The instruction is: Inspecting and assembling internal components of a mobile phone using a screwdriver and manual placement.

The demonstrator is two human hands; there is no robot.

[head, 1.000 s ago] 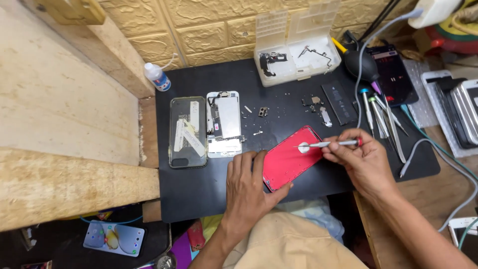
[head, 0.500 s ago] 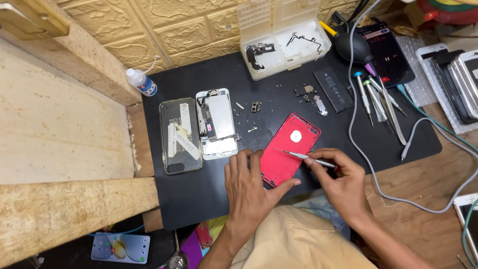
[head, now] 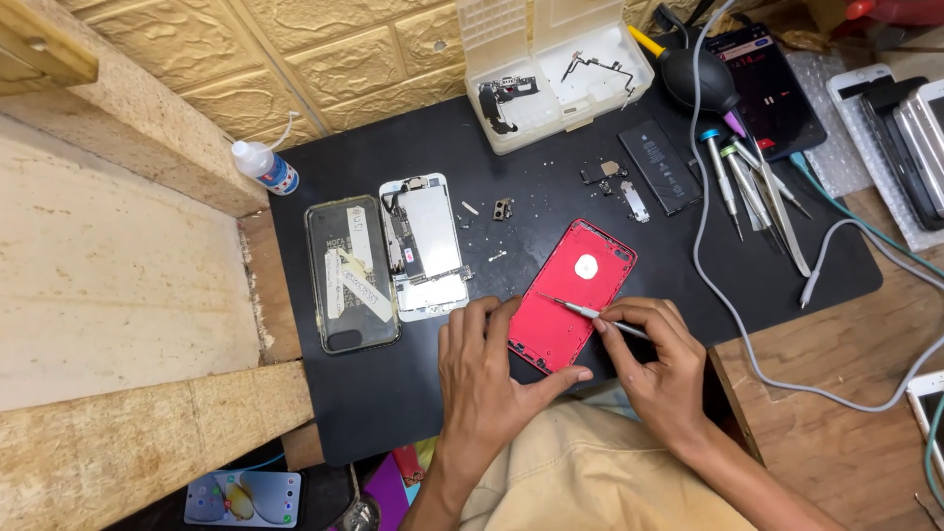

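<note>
A red phone back housing (head: 575, 285) lies on the black work mat (head: 413, 393). My left hand (head: 487, 369) rests on the mat and pins the housing's near left corner with thumb and fingers. Pinched in my right hand (head: 661, 364) is a thin metal tool (head: 580, 310), and its tip touches the housing's left side. Left of the housing lie an opened phone screen assembly (head: 425, 246) and a dark phone with tape strips (head: 351, 273).
A clear parts box (head: 556, 74) sits at the mat's far edge, with a battery (head: 659, 165), small metal parts (head: 615, 182), screwdrivers and tweezers (head: 757, 192) to the right. A white cable (head: 747, 334) loops across. A small glue bottle (head: 264, 164) stands far left. Several phones (head: 905, 128) lie right.
The tool swung from pointing at the white spot near the housing's top down to its left edge. My right hand drew nearer my body; my left hand stayed put.
</note>
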